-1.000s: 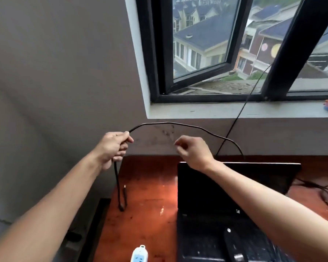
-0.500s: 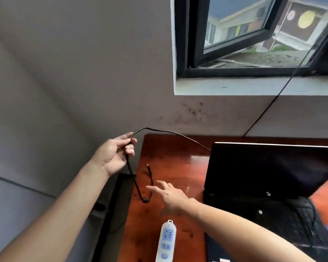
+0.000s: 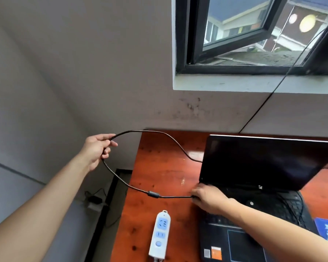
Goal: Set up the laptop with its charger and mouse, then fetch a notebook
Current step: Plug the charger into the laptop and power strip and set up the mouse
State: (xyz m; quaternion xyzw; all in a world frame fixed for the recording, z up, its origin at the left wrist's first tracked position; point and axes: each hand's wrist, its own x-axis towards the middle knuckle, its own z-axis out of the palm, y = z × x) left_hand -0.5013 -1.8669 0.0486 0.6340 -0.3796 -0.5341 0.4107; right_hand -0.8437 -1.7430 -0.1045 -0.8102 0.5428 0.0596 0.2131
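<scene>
Across the table (image 3: 165, 167) to the left edge of the open laptop (image 3: 263, 167) my right hand (image 3: 206, 199) has moved, fingers (image 3: 196, 194) pinching the plug end of the charger cable (image 3: 174, 196); my left hand (image 3: 97, 148) grips its loop, off the table's left side.

One laptop (image 3: 263, 163), one charger cable (image 3: 121, 180), one power strip (image 3: 160, 237), two hands (image 3: 98, 150) (image 3: 206, 198).

A grey wall (image 3: 74, 72) fills the left, a black-framed open window (image 3: 235, 69) with pale sill (image 3: 225, 84) sits upper right, a reddish wooden desk (image 3: 165, 167) below.
</scene>
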